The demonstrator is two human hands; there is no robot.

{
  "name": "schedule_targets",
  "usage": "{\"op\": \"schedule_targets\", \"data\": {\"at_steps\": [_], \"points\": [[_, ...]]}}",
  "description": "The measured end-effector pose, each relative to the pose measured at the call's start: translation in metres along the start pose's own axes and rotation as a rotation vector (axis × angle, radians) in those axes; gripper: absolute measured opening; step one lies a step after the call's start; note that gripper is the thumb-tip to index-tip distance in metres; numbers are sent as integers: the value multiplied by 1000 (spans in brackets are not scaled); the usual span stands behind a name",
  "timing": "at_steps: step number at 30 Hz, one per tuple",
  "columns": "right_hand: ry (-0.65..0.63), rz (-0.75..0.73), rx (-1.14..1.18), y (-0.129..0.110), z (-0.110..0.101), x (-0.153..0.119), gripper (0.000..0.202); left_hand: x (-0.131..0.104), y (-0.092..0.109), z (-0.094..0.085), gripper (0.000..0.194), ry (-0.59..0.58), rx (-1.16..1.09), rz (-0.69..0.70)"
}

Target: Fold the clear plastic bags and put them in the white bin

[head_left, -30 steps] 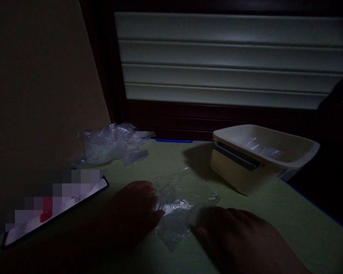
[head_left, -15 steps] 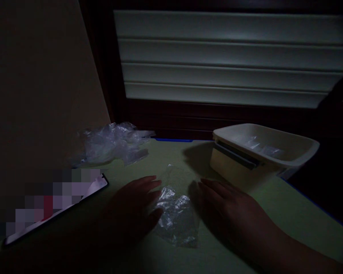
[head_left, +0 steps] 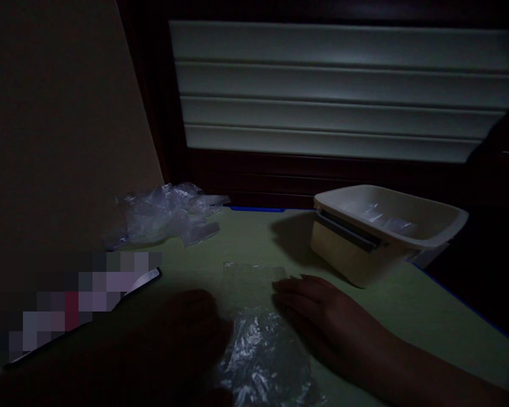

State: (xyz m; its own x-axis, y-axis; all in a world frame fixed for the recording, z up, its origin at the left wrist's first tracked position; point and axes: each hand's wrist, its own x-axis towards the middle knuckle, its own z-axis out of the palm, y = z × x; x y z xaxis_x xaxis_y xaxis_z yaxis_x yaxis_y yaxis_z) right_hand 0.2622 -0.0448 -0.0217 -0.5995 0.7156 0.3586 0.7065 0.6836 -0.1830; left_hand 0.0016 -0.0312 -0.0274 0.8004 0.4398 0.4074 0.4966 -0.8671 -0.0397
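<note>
At bottom edge, clear bag (head_left: 263,353) cropped, left hand (head_left: 195,322) blurred

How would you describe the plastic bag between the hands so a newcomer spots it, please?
Below the white slatted panel is a green tabletop, with the left hand and right hand at its near side. Between them lies the clear plastic bag, crinkled toward its near end. It is spread out singly, unlike the heap of plastic at back left.
</note>
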Motion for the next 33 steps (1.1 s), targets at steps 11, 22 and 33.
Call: {"op": "schedule_targets", "data": {"at_steps": [11, 22, 33], "points": [[38, 199, 85, 9, 3, 3, 31, 10, -8, 0, 36, 12, -29, 82], [33, 321, 226, 20, 9, 7, 23, 14, -6, 2, 26, 81, -146, 117], [167, 403, 334, 19, 10, 9, 15, 19, -17, 18, 26, 31, -181, -270]]}}
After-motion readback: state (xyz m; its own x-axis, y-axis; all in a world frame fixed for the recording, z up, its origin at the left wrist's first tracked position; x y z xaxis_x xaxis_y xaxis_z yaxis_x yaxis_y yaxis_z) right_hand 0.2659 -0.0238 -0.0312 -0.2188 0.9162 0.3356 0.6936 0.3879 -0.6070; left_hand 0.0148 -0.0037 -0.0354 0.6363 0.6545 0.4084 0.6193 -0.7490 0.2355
